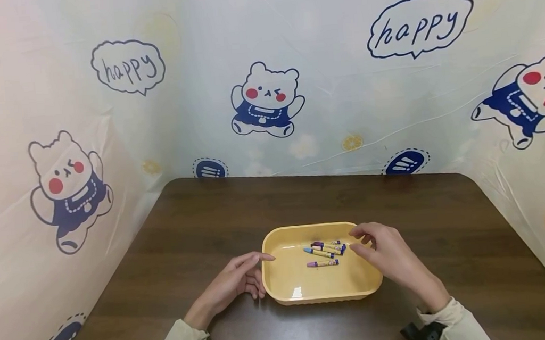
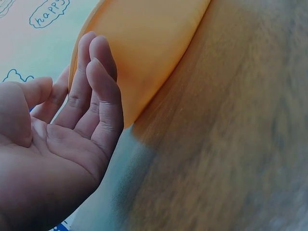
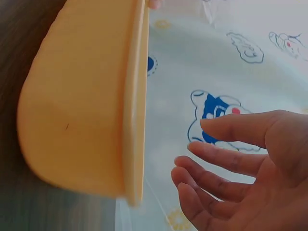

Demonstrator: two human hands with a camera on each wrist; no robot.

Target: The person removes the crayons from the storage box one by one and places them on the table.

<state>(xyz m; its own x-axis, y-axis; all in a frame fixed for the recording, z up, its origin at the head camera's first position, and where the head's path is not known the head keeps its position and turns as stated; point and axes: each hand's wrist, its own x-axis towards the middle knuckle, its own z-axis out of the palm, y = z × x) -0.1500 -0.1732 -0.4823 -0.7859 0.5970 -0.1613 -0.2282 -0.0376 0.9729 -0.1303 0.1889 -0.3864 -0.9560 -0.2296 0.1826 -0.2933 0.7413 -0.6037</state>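
A shallow yellow plastic tray (image 1: 282, 289), rectangular with rounded corners and a glossy, smooth inner floor, sat on the dark brown wood-grain tabletop (image 1: 450, 230), near the front edge and roughly at its middle. Its rim curled outward in a soft lip, and in the right wrist view its outer wall (image 3: 72, 106) looked matte and plain.

Inside the tray, toward its far right part, lay a small cluster of paper-wrapped crayons (image 1: 328, 248), slim cylinders with yellow labels and purple or blue ends. One purple-tipped crayon (image 1: 322, 263) lay a little apart from the rest, nearer the person.

The left hand (image 1: 239, 280) rested on the tabletop just beside the tray's left wall, its fingers (image 2: 98, 82) straight and relaxed, their tips touching or nearly touching the rim; its grip was open and held nothing. The right hand (image 1: 388, 254) hovered over the tray's right edge, fingers (image 3: 231, 159) loosely spread and slightly bent toward the crayons, its grip also open and empty.

Pale cream sleeves covered both wrists. Thin, crinkled plastic sheeting (image 1: 342, 79) printed with cartoon bears and "happy" speech bubbles walled the tabletop on three sides.
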